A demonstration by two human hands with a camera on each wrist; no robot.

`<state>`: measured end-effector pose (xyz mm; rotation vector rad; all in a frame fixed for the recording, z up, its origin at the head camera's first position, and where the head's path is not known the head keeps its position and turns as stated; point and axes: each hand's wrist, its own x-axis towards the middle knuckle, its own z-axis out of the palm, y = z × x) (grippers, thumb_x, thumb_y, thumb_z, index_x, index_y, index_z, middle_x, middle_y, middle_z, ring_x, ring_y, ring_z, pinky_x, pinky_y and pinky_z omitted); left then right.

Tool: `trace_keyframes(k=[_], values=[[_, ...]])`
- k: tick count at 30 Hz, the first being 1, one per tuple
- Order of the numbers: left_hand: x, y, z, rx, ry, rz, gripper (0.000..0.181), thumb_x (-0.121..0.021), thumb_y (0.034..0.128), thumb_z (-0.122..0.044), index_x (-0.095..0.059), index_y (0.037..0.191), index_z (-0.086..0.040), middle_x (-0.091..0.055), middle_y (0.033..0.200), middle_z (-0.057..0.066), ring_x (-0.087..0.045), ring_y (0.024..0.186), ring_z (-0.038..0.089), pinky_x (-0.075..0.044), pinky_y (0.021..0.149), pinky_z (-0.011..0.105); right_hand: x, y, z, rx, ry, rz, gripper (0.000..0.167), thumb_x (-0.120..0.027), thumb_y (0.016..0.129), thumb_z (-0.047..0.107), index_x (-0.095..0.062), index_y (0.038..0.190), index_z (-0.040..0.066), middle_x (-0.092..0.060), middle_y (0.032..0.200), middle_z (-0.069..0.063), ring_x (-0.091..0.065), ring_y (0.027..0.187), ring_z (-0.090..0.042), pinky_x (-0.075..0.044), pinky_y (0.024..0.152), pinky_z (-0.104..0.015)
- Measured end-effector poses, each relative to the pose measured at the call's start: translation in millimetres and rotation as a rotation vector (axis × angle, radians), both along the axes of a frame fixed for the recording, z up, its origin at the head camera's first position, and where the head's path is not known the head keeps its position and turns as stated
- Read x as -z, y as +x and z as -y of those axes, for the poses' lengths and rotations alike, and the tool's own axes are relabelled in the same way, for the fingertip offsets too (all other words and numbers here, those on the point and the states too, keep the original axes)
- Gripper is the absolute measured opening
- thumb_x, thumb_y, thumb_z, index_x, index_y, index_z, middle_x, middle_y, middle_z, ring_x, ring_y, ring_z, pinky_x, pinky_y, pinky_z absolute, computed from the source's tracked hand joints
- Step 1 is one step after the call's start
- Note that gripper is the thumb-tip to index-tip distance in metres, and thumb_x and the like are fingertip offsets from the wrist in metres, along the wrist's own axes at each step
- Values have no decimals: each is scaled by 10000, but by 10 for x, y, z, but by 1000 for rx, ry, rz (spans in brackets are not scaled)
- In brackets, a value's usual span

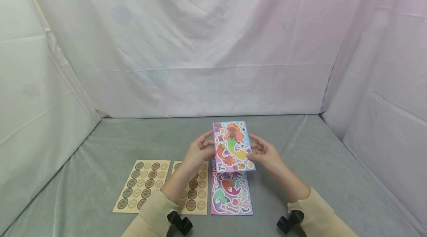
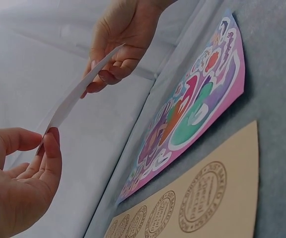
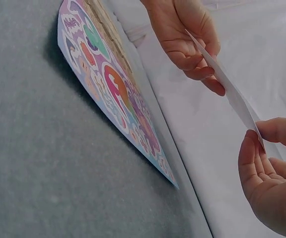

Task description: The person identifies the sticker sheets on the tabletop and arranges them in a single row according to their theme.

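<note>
A mermaid sticker sheet is held up above the table between both hands. My left hand pinches its left edge between thumb and fingers, and my right hand pinches the opposite edge. From both wrist views the raised sheet is seen nearly edge-on, with its white back showing. Below it lies a second mermaid sticker sheet with a pink and purple border; its top is hidden behind the raised one. Left of that lies a tan sheet of round seal stickers, partly covered by my left forearm.
Another tan sheet of round stickers lies farther left, beside the first. A grey cloth covers the table. White curtains hang at the back and both sides.
</note>
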<state>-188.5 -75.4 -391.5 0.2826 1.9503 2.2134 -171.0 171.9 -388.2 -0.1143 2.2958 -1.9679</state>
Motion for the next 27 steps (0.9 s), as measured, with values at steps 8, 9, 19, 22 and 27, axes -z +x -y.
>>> trace_keyframes(k=[8,9,19,22,27], values=[[-21,31,-29,8,14,10,706,-598,814,106,-378,1457,-86,-633,1079,161,-643,813,204,-542,778,351,-31,51,-37,19,9,25,711,-672,847,-9,-345,1472,82,-580,1170,-180,-639,924,-230,-516,833,-317],[-24,34,-36,10,12,12,709,-601,813,103,-374,1459,-83,-634,1066,155,-642,810,201,-542,777,349,-35,60,-45,20,9,25,710,-671,847,-12,-345,1471,82,-580,1167,-180,-639,927,-230,-516,834,-319],[-39,83,-116,40,-22,8,724,-596,808,113,-360,1467,-73,-647,1024,136,-643,779,181,-549,744,330,-56,152,-182,8,19,-3,673,-663,857,-12,-355,1453,41,-597,1137,-186,-643,918,-219,-503,822,-272],[-30,97,-144,42,-30,16,735,-610,793,107,-375,1461,-88,-653,1021,130,-637,756,175,-547,744,335,-56,174,-221,15,32,-3,665,-671,855,0,-367,1445,44,-610,1134,-175,-646,919,-223,-497,835,-272],[-18,120,-199,45,-28,22,750,-610,768,123,-385,1454,-82,-658,993,120,-627,709,174,-553,711,351,-54,201,-281,33,73,-3,638,-684,857,42,-397,1426,48,-622,1129,-162,-646,943,-227,-487,879,-314]])
